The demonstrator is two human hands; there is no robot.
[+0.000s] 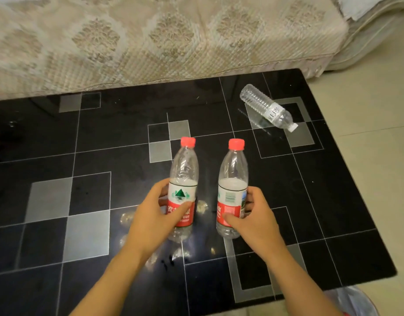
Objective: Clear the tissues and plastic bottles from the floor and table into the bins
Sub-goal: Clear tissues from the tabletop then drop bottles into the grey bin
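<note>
Two clear plastic bottles with red caps and red-and-white labels stand upright near the middle of the black glass table [59, 137]. My left hand [155, 220] is wrapped around the label of the left bottle [183, 169]. My right hand [253, 222] grips the label of the right bottle [234, 169]. A third clear bottle [266, 106] with a white cap and white label lies on its side at the table's far right corner, well beyond both hands. No tissues are in view.
A sofa with a beige patterned cover [150, 42] runs along the table's far edge. Pale floor tiles [374, 156] lie to the right. A bin lined with a clear plastic bag [353, 302] sits on the floor at the table's near right corner.
</note>
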